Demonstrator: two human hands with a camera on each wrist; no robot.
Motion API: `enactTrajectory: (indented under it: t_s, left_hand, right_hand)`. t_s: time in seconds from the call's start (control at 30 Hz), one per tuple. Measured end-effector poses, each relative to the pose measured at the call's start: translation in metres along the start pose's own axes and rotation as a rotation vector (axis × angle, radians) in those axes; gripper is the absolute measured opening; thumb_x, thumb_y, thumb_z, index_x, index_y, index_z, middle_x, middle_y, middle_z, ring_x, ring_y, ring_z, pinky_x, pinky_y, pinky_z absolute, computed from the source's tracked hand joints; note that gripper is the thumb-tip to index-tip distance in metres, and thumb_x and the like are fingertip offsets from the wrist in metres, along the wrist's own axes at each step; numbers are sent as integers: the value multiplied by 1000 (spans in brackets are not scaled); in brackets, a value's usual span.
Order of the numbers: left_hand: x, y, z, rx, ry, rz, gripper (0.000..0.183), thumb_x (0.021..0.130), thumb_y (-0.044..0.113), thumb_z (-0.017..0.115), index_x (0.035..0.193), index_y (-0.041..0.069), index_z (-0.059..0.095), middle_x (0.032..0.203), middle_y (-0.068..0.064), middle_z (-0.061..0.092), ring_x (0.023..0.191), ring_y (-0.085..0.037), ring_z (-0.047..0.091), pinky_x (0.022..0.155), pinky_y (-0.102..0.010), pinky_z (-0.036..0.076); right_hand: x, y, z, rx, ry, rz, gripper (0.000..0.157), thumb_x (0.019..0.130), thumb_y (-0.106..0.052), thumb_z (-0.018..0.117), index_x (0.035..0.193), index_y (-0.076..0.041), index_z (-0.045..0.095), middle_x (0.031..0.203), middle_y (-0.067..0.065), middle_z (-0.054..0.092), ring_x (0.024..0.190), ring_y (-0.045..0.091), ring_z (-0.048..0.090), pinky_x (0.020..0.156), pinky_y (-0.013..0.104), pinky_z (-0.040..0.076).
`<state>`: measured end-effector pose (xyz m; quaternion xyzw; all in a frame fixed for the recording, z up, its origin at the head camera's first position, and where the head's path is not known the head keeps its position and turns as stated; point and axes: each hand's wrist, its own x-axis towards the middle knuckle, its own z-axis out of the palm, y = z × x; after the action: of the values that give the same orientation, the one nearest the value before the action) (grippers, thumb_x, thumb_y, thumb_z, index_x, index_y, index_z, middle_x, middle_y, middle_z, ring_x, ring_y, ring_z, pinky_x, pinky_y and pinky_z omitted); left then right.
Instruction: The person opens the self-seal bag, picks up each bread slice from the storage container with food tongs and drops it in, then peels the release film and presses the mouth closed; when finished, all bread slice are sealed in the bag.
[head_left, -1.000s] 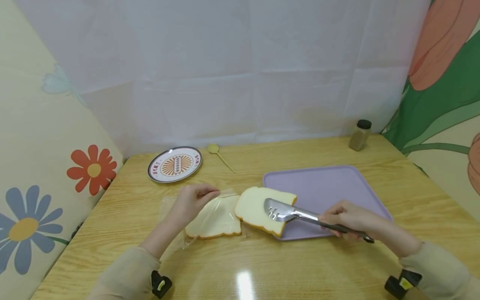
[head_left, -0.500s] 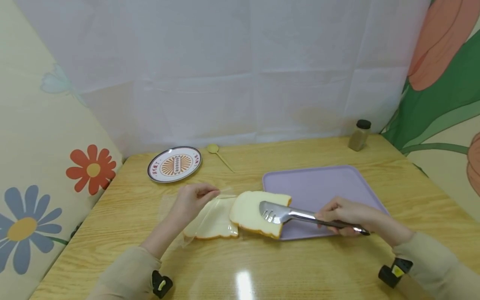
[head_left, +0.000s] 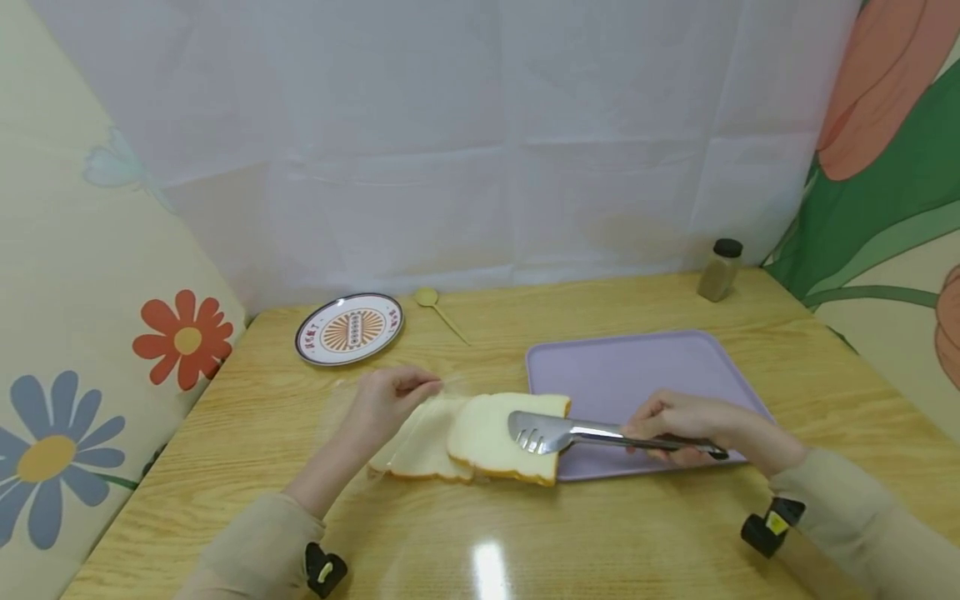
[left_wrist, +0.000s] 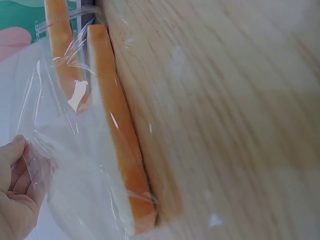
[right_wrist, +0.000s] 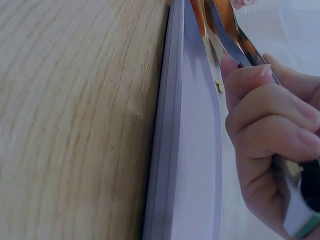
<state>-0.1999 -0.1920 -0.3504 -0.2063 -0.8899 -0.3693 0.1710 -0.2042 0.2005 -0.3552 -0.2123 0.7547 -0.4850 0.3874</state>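
Note:
My left hand [head_left: 381, 407] pinches the edge of a clear plastic bag [left_wrist: 37, 110] between thumb and finger. Inside the bag lies one bread slice [head_left: 422, 450], white with an orange-brown crust. My right hand [head_left: 678, 425] grips metal tongs [head_left: 592, 430] by the handles. Their slotted end clasps a second bread slice [head_left: 483, 433], which overlaps the right side of the bagged slice. In the left wrist view this held slice [left_wrist: 61, 45] shows behind the bag's film at upper left. Whether it is inside the bag's mouth I cannot tell. The tongs' lower arm is mostly hidden.
A lilac tray [head_left: 622, 367] lies on the right, under the tongs and right hand. At the back left are a patterned plate [head_left: 306, 342] and a yellow spoon [head_left: 427, 297]. A black-capped jar [head_left: 718, 273] stands at the back right.
My right hand has moved left and slightly nearer with the tongs and their bread slice, which now covers more of the bagged slice. The left hand has stayed almost still.

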Motion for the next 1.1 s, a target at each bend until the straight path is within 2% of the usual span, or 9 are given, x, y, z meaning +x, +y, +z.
enactTrajectory:
  t_s: [0.3, 0.7, 0.97, 1.1]
  left_hand:
    - [0, 0, 0, -1, -11, -6, 5, 83, 3, 69, 86, 1, 72, 83, -14, 73, 71, -22, 70, 61, -16, 55]
    - [-2, -1, 2, -9, -13, 33, 5, 83, 4, 69, 86, 3, 73, 83, -11, 73, 73, -19, 69, 63, -19, 56]
    - [-2, -3, -1, -10, -39, 18, 7, 84, 3, 68, 89, 2, 73, 85, -12, 73, 75, -22, 70, 64, -20, 56]
    - [-1, -5, -2, -3, -69, 71, 13, 82, 1, 69, 94, 0, 73, 91, -14, 73, 81, -25, 71, 69, -23, 58]
  right_hand:
    - [7, -1, -3, -87, 17, -4, 39, 94, -28, 56, 91, 10, 64, 52, -6, 51, 34, 0, 38, 32, 15, 31]
    - [18, -8, -1, -8, -38, 10, 40, 94, -27, 55, 98, 12, 63, 54, -4, 52, 35, 1, 36, 32, 15, 30]
    - [27, -8, 2, -15, -23, 13, 37, 94, -24, 55, 95, 12, 62, 52, -4, 51, 33, 1, 36, 30, 16, 29]
    - [28, -10, 4, -23, -14, 25, 37, 94, -26, 56, 95, 11, 63, 52, -4, 51, 32, 2, 35, 30, 17, 29]
